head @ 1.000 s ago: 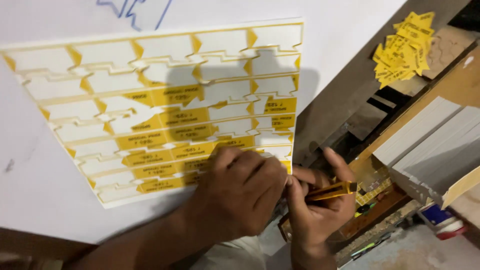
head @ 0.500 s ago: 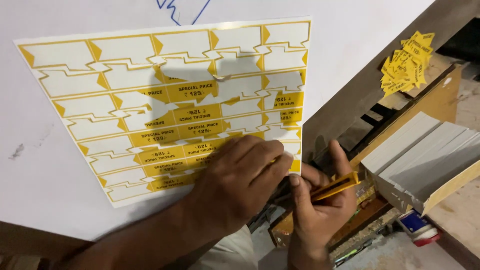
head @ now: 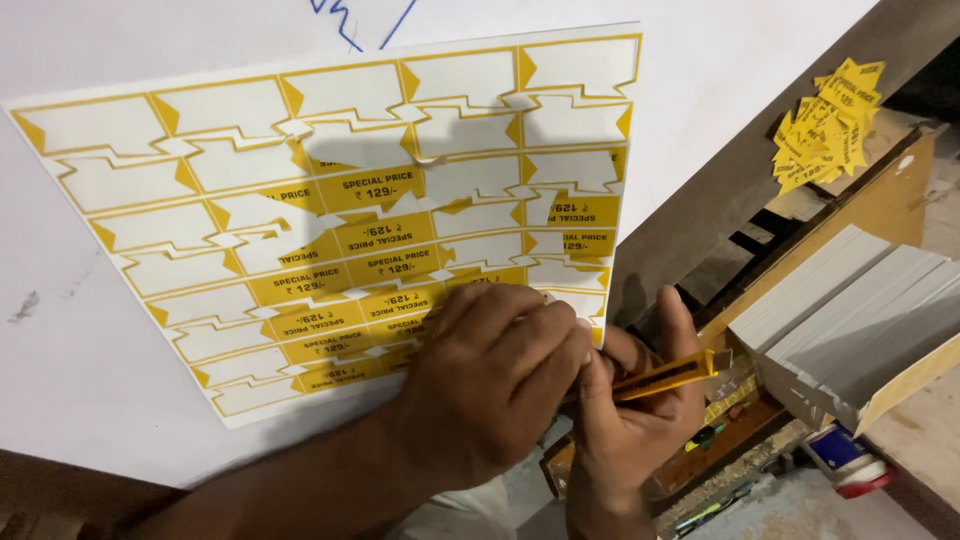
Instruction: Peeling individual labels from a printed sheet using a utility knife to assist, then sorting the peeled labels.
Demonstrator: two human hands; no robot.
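i see my left hand (head: pixel 495 385) pressed flat, fingers spread, on the lower right corner of the yellow sticker sheet (head: pixel 330 230), which lies on the white worktop (head: pixel 90 400). just beside it, my right hand (head: pixel 630 425) is closed around a yellow cutter (head: pixel 665 377). well beyond the right hand sits a pile of cut stickers (head: pixel 825 125), with a stack of white boards (head: pixel 860 320) nearer.

Landmark: the sticker sheet (head: pixel 330 220) on the white board (head: pixel 90 400).
Left of sheet: bare board, open passage.
Lower right corner: left hand (head: pixel 495 385) and right hand (head: pixel 630 420) (gripping a yellow cutter (head: pixel 665 377)) crowd it.
Right of sheet: stacked white boards (head: pixel 850 320) and loose yellow tags (head: pixel 825 125) obstruct.
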